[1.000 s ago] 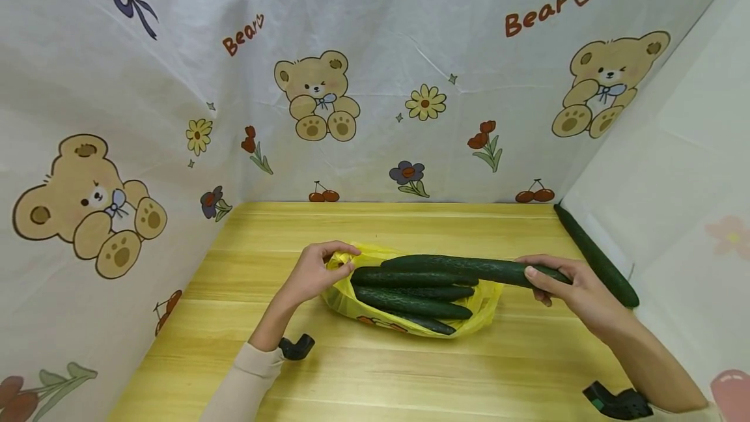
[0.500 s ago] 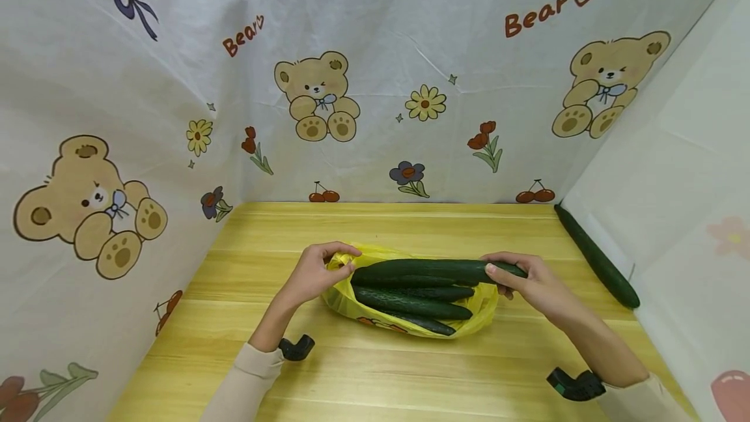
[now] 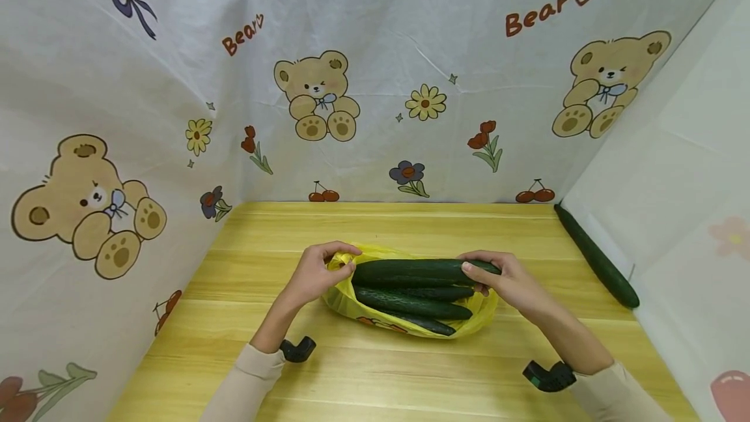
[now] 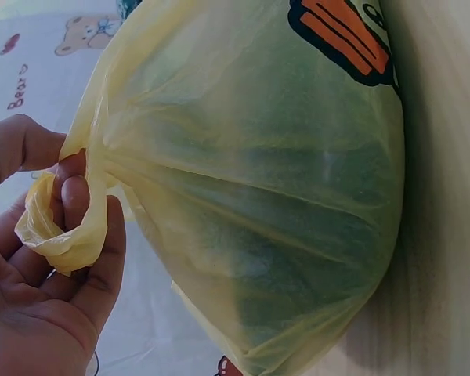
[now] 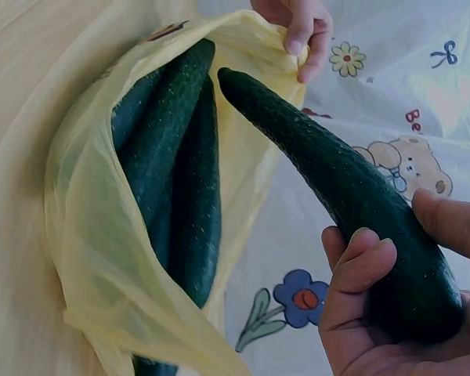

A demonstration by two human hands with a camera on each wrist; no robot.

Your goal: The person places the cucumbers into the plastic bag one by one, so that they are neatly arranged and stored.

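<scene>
A yellow plastic bag [image 3: 346,305] lies on its side on the wooden table, its mouth spread and several dark green cucumbers [image 3: 422,305] inside. My left hand [image 3: 313,273] grips the bag's rim at its left end; in the left wrist view the gathered plastic [image 4: 63,235] loops around the fingers. My right hand [image 3: 506,279] holds one cucumber [image 5: 337,172] near its right end, thumb on one side and fingers curled round the other. In the right wrist view this cucumber's far tip reaches the bag's mouth, above the other cucumbers [image 5: 172,149].
Another cucumber [image 3: 597,256] lies at the table's right edge against the white side wall. Bear-printed sheeting [image 3: 375,148] stands at the back and left of the wooden table [image 3: 410,383]. Each wrist wears a black camera mount [image 3: 297,348].
My right hand has moved left with its cucumber, bringing it from sticking out past the bag to lying over the cucumbers inside. The left hand keeps its place on the bag.
</scene>
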